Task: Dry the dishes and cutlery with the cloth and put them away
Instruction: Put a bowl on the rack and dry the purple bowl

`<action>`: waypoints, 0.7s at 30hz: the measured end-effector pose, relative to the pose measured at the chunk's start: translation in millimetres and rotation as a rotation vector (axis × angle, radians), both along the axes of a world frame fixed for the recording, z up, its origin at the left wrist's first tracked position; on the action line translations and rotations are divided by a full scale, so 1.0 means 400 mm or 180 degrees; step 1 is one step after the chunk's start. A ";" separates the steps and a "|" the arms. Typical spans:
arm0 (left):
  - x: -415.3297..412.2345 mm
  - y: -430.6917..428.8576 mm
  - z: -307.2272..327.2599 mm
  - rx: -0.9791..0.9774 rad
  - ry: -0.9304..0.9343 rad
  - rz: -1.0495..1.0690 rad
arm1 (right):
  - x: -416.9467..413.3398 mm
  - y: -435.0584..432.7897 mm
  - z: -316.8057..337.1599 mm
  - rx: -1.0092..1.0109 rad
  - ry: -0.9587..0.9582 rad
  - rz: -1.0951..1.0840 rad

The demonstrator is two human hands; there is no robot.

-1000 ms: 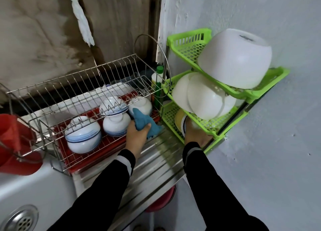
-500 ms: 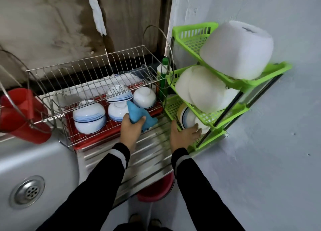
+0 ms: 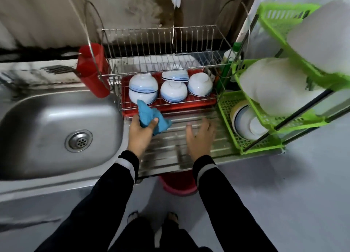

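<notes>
White dishes [image 3: 274, 87] fill the green plastic shelf [image 3: 225, 104] at right; blue-banded white ceramic bowls [image 3: 143, 89] at centre seemingly await drying; left hand [image 3: 141, 133] clutches the blue cloth [image 3: 147, 115], right hand [image 3: 200, 138] spread, empty.

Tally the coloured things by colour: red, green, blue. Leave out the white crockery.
Red: 3 (cup, tray under the wire rack, tub below the counter)
Green: 2 (tiered rack, green-capped bottle)
Blue: 1 (cloth in the left hand)
Total: 6
</notes>
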State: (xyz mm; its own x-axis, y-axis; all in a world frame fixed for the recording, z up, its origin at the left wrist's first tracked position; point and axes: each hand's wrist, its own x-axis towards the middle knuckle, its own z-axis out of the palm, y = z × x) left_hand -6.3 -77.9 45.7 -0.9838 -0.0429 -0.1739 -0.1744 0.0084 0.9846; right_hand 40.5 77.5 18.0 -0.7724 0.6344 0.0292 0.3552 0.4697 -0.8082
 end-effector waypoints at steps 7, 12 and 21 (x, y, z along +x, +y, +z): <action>0.082 -0.203 0.026 0.0139 0.0091 0.0484 | 0.033 -0.177 0.014 0.0193 0.0507 0.0934; 0.161 -0.415 0.048 0.0079 0.0133 0.0703 | 0.061 -0.408 0.029 -0.0035 0.0559 0.1413; 0.330 -0.864 0.054 0.0069 0.0289 0.1544 | 0.111 -0.885 0.042 -0.0177 0.0416 0.2449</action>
State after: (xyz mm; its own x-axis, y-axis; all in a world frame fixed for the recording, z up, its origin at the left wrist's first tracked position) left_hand 125.8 -423.4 67.1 -0.8626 -0.4970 -0.0941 -0.0665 -0.0731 0.9951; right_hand 85.0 -276.4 34.7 -0.9881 -0.0749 0.1341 -0.1536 0.5029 -0.8506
